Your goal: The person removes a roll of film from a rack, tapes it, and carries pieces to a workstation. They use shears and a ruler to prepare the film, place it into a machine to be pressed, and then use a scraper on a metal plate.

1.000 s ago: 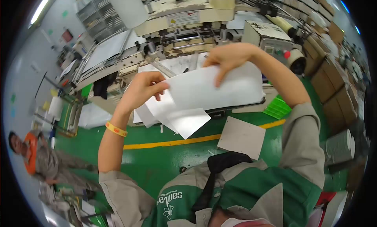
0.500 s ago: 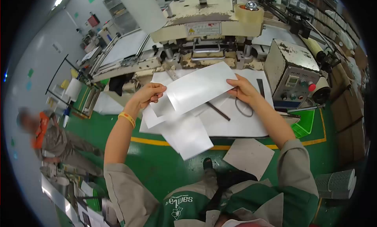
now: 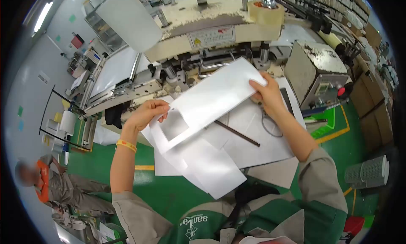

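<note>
A long white sheet [image 3: 220, 96] with a rectangular cut-out near its left end is held up at a slant before the machine. My left hand [image 3: 149, 114], with a yellow band on its wrist, pinches the sheet's left end. Its right end is gripped by my right hand [image 3: 267, 90]. Below it, more white sheets [image 3: 211, 166] overhang the front of the white work surface [image 3: 262, 138]. A thin dark rod [image 3: 237, 133] lies on that surface, with a dark ring [image 3: 270, 125] to its right.
Behind the sheet stands a cream-coloured press [image 3: 207, 24] with tape rolls [image 3: 265, 13] on top. A control box [image 3: 317, 75] is at the right, above a green crate [image 3: 323, 122]. Another person [image 3: 63, 180] is at the far left. A mesh bin [image 3: 366, 172] stands lower right.
The view has shifted and tilted. The held sheet slants more steeply, and its cut-out shows more openly. The sheets below have moved lower and to the right in view. Both hands keep their hold.
</note>
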Tool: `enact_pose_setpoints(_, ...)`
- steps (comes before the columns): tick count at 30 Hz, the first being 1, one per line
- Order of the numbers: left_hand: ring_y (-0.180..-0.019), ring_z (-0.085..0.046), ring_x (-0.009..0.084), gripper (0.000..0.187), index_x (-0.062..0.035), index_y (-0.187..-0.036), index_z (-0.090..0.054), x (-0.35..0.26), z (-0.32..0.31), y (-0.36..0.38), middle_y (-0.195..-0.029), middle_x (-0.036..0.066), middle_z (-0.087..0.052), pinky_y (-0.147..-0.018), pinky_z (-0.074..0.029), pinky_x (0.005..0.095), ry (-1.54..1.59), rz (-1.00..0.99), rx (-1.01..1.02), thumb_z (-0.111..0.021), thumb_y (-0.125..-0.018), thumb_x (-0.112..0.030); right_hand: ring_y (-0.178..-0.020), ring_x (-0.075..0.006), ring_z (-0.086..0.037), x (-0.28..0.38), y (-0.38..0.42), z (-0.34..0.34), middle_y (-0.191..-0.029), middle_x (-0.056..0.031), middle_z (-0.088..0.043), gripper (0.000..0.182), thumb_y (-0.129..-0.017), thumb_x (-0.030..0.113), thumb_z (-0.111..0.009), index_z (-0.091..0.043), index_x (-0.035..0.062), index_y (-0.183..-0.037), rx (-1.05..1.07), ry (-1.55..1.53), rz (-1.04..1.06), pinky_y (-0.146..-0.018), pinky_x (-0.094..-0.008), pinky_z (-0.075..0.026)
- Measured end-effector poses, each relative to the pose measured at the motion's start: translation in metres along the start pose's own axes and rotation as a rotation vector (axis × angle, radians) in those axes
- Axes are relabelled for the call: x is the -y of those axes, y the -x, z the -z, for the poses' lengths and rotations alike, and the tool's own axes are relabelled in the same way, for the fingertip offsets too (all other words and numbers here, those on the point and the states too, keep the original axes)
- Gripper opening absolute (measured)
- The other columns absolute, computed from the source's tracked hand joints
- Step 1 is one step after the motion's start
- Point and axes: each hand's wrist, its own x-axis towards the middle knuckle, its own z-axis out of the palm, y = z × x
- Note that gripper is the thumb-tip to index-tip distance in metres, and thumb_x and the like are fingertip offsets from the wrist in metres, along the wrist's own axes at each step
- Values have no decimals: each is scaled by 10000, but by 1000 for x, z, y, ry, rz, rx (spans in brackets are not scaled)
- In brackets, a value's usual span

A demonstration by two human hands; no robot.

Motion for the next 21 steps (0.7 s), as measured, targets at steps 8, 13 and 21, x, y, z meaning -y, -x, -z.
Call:
enact_pose_setpoints(8, -615, -496, 77, 196, 12, -929, -592, 20, 5, -17, -702, 9, -554, -619, -418, 214, 0, -60, 60, -573, -849, -166, -866, -190, -588, -9, -34, -3, -1026, -122, -570, 466, -723, 31, -627, -478, -1, -1163, -39, -41, -32, -673, -299, -501)
enact_pose_setpoints(13, -591, -507, 78, 194, -4, -894, -577, 15, -9, -1, -694, 12, -556, -586, -431, 222, 112, -4, 124, -590, -847, -192, -795, -201, -624, -8, 2, 10, -985, -139, -583, 461, -729, -29, -602, -485, -9, -1174, -80, -64, -18, -584, -259, -523)
enact_pose_setpoints(21, -594, -552, 99, 191, 0, -936, -573, 20, -4, -32, -715, 31, -571, -527, -453, 226, 134, -43, 14, -578, -851, -171, -740, -189, -616, -24, -71, 2, -991, -142, -582, 467, -701, -25, -635, -513, -10, -1151, -145, 19, 24, -561, -269, -529)
